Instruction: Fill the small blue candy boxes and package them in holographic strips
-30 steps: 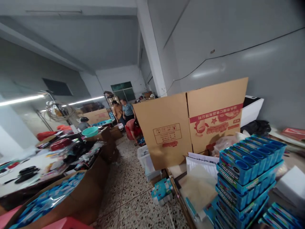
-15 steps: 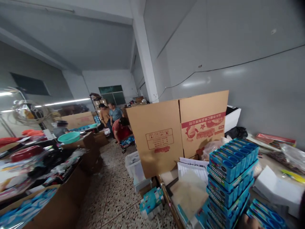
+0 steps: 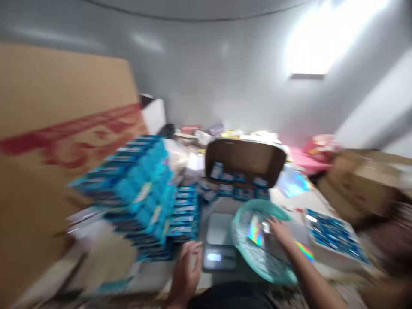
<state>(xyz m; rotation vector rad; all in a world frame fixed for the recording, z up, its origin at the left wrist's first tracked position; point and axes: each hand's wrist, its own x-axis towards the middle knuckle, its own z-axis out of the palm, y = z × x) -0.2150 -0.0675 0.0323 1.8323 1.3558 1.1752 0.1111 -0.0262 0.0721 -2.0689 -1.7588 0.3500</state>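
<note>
My left hand (image 3: 188, 268) rests at the table's front edge, just left of a small digital scale (image 3: 219, 257) with a lit display. Its fingers are loosely bent, thumb apart, and nothing shows in them. Over a turquoise basin (image 3: 240, 246) filled with small pale pieces, my right hand (image 3: 278, 231) grips a shiny piece with a rainbow sheen (image 3: 255, 231); blur hides its exact kind. Left of the scale stands a row of blue boxes (image 3: 183, 214), and beyond it a tall stack of similar blue boxes (image 3: 141, 180).
Behind the scale, an open brown carton (image 3: 246, 154) has blue packs in and before it. A tray of blue packs (image 3: 334, 236) lies right of the basin. A large cardboard sheet (image 3: 64, 90) stands at the left, and brown cartons (image 3: 360, 180) at the right.
My view has swung right and down, from the room and aisle to the table. Both hands, the scale and the basin are now in sight; the blue stack appears farther left.
</note>
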